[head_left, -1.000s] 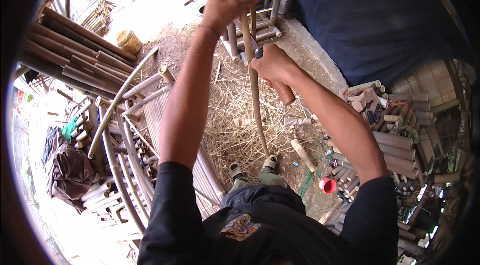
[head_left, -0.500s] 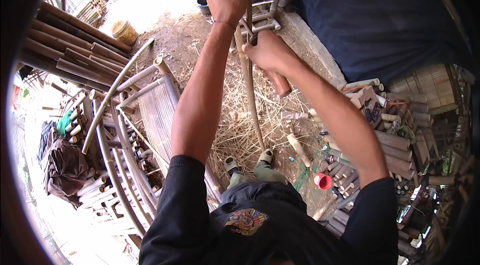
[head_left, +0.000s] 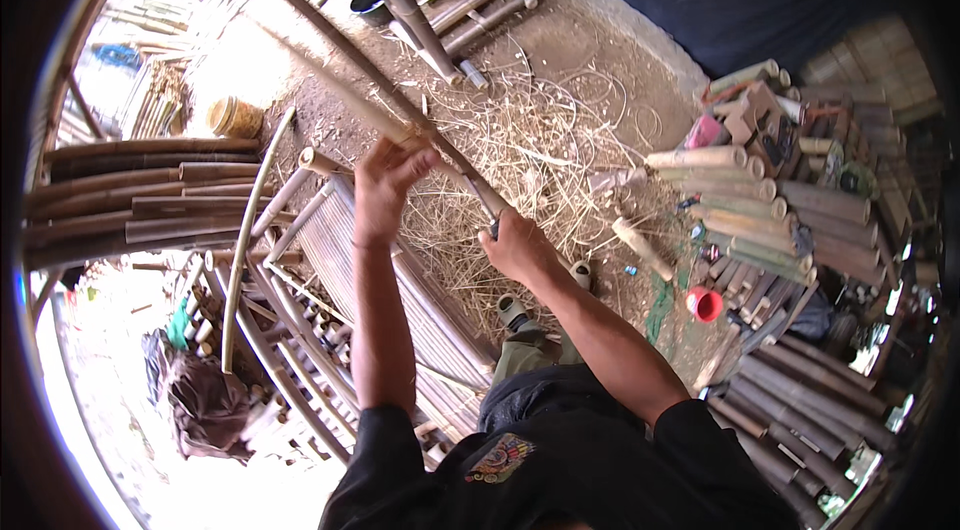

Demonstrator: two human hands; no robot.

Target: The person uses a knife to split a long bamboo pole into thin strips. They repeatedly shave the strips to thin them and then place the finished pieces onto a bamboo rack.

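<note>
A long brown bamboo strip [head_left: 340, 45] slants from the top left down to my right hand. Beside it runs a paler bamboo strip [head_left: 345, 95], smeared by motion. My left hand [head_left: 385, 188] is closed loosely around the pale strip, its thumb stretched along it toward the right. Lower and to the right, my right hand [head_left: 525, 248] forms a fist at the brown strip's near end. A small dark piece shows beside its fingers, where the wooden-handled tool was seen earlier; the handle itself is hidden now.
Thin bamboo shavings [head_left: 510, 145] cover the ground before my feet. A slatted bamboo bench [head_left: 350, 245] stands at my left, near stacked dark poles [head_left: 150, 190]. Cut bamboo pieces [head_left: 730, 175] lie piled at right, by a red cup [head_left: 704, 304]. A bamboo rack [head_left: 470, 5] stands ahead.
Both hands have come down and nearer to me; the right has dropped furthest. The strips have swung from nearly upright to slanting left. My view has turned, and the tool's handle has gone from sight.
</note>
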